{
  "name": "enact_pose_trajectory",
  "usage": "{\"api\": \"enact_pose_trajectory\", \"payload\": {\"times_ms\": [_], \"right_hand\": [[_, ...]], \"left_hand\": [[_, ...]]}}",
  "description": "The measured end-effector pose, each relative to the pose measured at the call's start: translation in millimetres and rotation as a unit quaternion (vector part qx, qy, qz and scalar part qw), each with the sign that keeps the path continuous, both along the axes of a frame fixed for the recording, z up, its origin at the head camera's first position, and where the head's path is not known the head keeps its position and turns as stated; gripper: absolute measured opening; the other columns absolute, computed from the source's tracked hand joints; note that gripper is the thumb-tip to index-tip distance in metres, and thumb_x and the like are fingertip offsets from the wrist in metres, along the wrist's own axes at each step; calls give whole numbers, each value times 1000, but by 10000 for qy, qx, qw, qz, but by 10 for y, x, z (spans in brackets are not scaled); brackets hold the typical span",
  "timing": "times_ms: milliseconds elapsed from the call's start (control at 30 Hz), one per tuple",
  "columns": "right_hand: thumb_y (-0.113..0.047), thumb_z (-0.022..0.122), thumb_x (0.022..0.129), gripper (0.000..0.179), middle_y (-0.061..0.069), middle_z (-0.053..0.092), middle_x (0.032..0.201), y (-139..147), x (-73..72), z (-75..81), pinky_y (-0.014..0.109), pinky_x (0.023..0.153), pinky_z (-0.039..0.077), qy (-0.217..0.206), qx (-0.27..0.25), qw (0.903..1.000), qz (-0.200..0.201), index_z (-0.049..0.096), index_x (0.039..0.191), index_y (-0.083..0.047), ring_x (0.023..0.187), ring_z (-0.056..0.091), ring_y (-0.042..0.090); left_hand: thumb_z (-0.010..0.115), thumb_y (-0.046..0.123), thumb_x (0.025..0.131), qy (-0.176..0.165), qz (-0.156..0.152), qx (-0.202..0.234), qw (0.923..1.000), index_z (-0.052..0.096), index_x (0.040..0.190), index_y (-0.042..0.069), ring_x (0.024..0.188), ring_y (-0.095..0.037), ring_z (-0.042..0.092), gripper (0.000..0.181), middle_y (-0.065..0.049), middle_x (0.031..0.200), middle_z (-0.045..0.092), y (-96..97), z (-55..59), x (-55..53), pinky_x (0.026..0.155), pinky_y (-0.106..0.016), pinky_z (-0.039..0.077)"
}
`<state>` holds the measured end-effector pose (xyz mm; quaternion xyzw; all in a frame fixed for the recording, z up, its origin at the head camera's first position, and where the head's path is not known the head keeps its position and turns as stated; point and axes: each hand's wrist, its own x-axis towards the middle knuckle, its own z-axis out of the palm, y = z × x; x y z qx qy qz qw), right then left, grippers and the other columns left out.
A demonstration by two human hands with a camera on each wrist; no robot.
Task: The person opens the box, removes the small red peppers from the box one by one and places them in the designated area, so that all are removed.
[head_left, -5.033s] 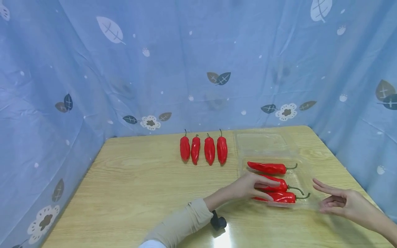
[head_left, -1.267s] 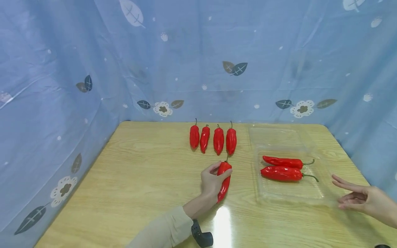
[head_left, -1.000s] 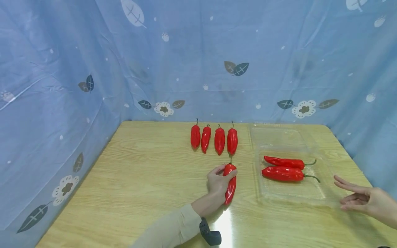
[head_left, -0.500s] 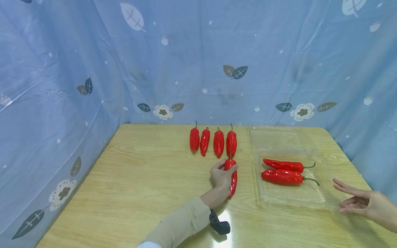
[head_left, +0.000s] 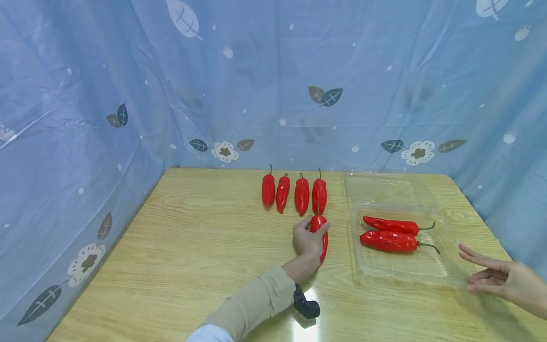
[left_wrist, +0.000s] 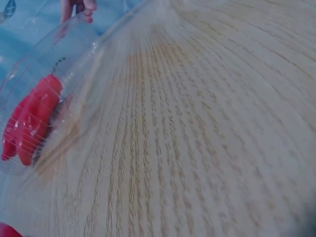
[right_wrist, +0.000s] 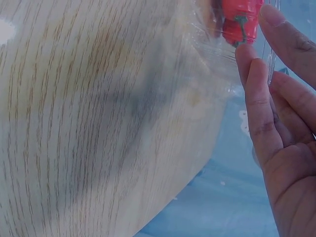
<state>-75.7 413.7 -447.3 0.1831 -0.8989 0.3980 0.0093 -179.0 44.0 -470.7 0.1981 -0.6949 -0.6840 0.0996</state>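
Observation:
In the head view my left hand (head_left: 308, 241) grips a red chili pepper (head_left: 319, 222) between thumb and fingers, its stem pointing away from me. The stem overlaps the lower tip of the rightmost pepper (head_left: 319, 192) in a back row of several. A red bit of pepper (left_wrist: 7, 231) shows at the left wrist view's bottom corner. Two more peppers (head_left: 390, 241) lie sideways in an opened clear plastic box (head_left: 401, 271). My right hand (head_left: 497, 280) holds the box's right edge; in the right wrist view, the clear rim passes between its fingers (right_wrist: 259, 98).
The clear lid (head_left: 382, 190) lies folded back behind the box. Blue patterned curtains (head_left: 273, 85) border the wooden table (head_left: 192, 247) at the back and sides. A dark device (head_left: 306, 306) is by my left wrist.
One pepper has left the box in my left hand, carried left. Over the last second it has moved slightly away from me, towards the back row. My right hand stays at the box.

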Motion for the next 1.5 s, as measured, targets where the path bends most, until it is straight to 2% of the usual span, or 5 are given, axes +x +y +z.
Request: {"api": "enact_pose_trajectory", "payload": {"times_ms": [467,867,1133,1300,1500], "right_hand": [[12,71,75,88,-38,44,130,8,21,91,16,63,52,-46,-298,9983,508,37,148,-25,78,67,5],[11,72,75,88,-36,44,129,-62,44,162,14,64,52,-14,-226,9989,405,38,146,-28,81,66,3],[8,73,76,84,-34,45,129,-85,-12,212,17,66,53,-53,-274,9985,478,38,147,-20,82,67,7],[9,73,76,84,-34,44,130,-75,3,199,18,66,54,-55,-293,9984,473,38,147,-19,82,67,8],[9,72,77,85,-34,43,130,-44,43,182,18,66,54,-140,-351,9983,441,36,148,-19,83,67,9]], "left_hand": [[90,13,64,422,96,-502,9978,67,116,5,95,-21,57,57,-6,107,63,22,13,17,86,-37,49],[80,9,78,554,-410,383,9969,62,121,9,107,-29,48,47,-12,120,55,-145,255,19,90,-37,44],[74,11,85,1024,-1390,849,9813,60,122,7,118,-30,49,40,-11,123,56,-275,469,63,107,-42,37],[71,3,84,1463,-2319,994,9565,65,115,-1,111,-30,56,32,-10,112,65,-96,467,164,103,-39,42],[72,3,84,1193,-3264,1200,9300,69,111,2,108,-28,61,28,-10,111,68,251,430,367,90,-23,49]]}}
